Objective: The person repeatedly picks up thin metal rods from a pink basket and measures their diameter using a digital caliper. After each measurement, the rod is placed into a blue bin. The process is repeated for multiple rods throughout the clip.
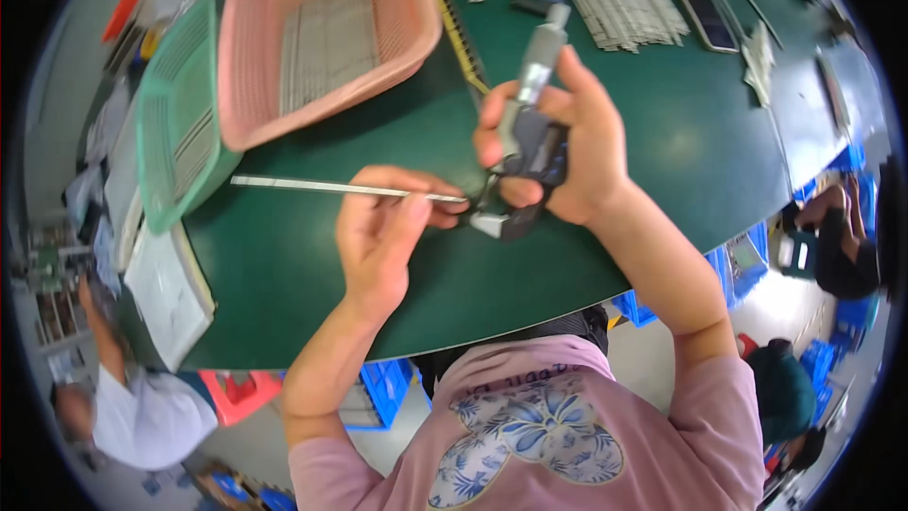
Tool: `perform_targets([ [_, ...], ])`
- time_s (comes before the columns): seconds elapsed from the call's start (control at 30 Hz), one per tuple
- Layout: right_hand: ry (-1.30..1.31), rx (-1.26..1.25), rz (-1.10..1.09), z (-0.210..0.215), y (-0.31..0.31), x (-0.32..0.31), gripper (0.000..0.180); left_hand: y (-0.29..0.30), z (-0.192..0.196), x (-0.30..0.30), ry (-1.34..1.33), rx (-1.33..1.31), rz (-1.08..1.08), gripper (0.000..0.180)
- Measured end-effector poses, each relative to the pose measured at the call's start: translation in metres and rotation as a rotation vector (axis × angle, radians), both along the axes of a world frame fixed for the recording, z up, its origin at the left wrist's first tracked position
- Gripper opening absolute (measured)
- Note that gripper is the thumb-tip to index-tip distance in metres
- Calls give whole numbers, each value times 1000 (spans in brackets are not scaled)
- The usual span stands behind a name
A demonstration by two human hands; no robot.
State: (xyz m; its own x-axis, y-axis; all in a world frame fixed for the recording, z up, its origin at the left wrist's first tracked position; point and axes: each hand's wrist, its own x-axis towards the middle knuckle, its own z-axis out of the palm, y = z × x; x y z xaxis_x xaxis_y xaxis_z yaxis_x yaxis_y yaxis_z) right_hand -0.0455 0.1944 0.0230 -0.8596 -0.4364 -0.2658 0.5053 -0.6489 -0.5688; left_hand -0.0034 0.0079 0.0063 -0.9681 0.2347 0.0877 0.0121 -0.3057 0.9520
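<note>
From here, mid-frame, the left hand pinches a thin strip, probably light, stiff, best held edgewise; the right hand grips a micrometer.

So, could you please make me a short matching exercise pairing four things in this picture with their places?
Things:
1. Thin pale strip
2. Micrometer
3. Green basket
4. Pink basket

Places:
A. In the right hand
B. Right of the other basket
C. In the left hand
D. Left of the other basket

Pairs: 1-C, 2-A, 3-D, 4-B
</note>
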Motion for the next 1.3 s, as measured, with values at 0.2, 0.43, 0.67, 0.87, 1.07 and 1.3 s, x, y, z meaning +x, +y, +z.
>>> perform_targets([
  [0.2,16,-30,28,-3,0,4,67,1,-7,7,3,41,-70,13],
  [0.43,31,-40,61,-3,5,3,68,7,-8,7,-11,56,-92,13],
  [0.67,67,-21,68,-3,4,5,71,6,-10,8,-8,42,-109,14],
  [0.87,60,-17,75,-2,4,6,70,5,-12,7,10,25,-113,14],
  [1.07,92,9,61,-3,3,6,69,6,-11,8,0,28,-108,14],
  [1.3,142,114,25,-3,3,6,68,6,-10,6,4,6,-122,14],
])
